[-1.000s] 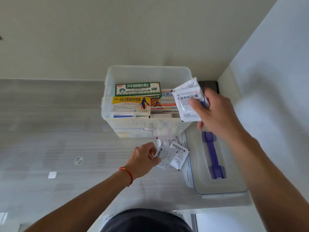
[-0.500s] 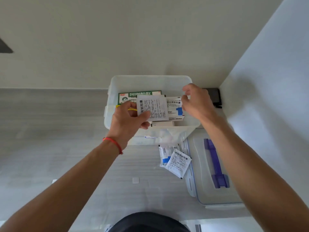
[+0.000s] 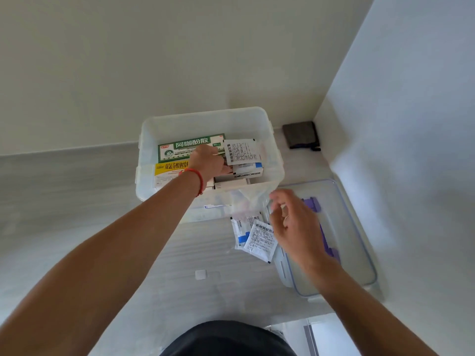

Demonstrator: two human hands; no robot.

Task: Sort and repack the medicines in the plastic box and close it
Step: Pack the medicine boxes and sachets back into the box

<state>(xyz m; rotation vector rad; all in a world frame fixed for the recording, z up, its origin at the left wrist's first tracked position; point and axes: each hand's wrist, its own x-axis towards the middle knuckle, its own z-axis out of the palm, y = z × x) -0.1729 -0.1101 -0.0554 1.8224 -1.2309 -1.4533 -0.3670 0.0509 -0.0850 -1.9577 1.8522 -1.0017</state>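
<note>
The clear plastic box (image 3: 272, 140) stands open at the back of the table. A green medicine carton (image 3: 180, 146), a yellow carton (image 3: 167, 170) and several white packs lie in it. My left hand (image 3: 208, 160) reaches into the box, its fingers on the left edge of a white sachet (image 3: 241, 151) that rests on the packs. My right hand (image 3: 293, 222) hovers open, fingers apart, in front of the box and just right of two white sachets (image 3: 259, 241) lying on the table. The box's clear lid (image 3: 357, 240) with a purple handle (image 3: 312, 202) lies to the right.
A wall runs close behind the box and another along the right side of the lid. A dark flat object (image 3: 300, 134) sits in the back right corner. A small white square (image 3: 200, 274) lies on the grey table in front of the sachets.
My left hand has carried its sachet deeper into the box and laid it on the packs at the right. My right hand has come out of the box, empty, towards the table sachets.
</note>
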